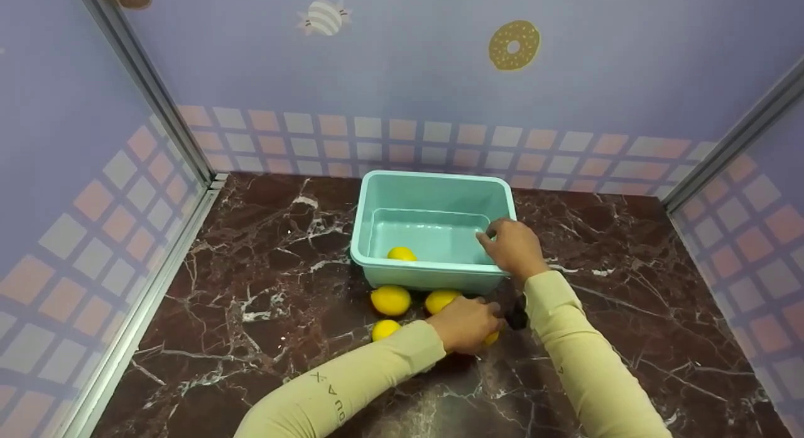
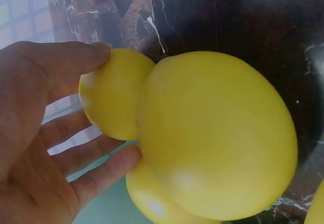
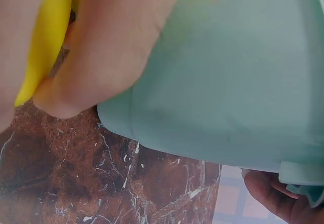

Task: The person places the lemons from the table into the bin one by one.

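My left hand [image 1: 468, 325] is low in front of the pale green basin [image 1: 433, 278], thumb and fingers about a lemon [image 1: 490, 338] that it mostly hides from above. In the left wrist view, the thumb presses the side of that lemon [image 2: 114, 92], while a larger-looking lemon [image 2: 217, 133] fills the middle. At the basin's front right corner, my right hand [image 1: 518, 246] grips the rim, its fingers reaching over the inside. One lemon [image 1: 402, 254] lies within the basin near the front wall. Outside it are more lemons, one at front left [image 1: 391, 300] and another [image 1: 441, 300] beside my left hand.
A further lemon [image 1: 385, 329] sits by the left sleeve [image 1: 352, 381]. Everything stands on a dark red marbled tabletop [image 1: 276, 337]. Behind the basin rises a lilac wall [image 1: 402, 67] with a tile pattern, and side panels close in left and right.
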Tool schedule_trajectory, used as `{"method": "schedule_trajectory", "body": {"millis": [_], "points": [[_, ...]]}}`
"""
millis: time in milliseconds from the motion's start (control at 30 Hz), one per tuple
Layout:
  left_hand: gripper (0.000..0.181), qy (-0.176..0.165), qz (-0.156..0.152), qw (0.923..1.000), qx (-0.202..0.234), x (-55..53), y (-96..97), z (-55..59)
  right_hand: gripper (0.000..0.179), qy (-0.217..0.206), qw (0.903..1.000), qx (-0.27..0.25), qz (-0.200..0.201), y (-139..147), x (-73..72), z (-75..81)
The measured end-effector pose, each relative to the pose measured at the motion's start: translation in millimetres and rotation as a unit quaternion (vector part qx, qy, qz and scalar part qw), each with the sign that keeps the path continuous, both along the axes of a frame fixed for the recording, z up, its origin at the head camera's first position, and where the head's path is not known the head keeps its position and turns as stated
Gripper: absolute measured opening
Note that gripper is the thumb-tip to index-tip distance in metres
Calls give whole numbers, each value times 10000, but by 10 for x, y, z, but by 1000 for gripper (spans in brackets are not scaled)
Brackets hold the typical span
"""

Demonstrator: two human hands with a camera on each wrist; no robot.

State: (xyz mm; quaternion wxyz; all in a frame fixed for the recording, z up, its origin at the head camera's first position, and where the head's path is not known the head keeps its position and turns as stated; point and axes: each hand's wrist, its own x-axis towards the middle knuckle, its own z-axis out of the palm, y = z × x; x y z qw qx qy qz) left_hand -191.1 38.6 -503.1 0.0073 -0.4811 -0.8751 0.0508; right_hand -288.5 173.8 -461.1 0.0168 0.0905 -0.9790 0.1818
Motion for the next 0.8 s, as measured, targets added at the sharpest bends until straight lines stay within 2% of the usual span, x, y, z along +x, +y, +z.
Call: {"method": "schedule_trajectory", "body": {"millis": [133,367,800], "points": [[40,74,-51,9999,66,8,-2,1,39,-3,10000,27,9,6,-2,0],[37,269,-165,9994,108,37,-10,-12,39,-4,10000,65,4,7,-7,2],[33,261,-175,9995,-37,73,-5,-37,38,9,10000,64,-5,12,-22,-17]]}}
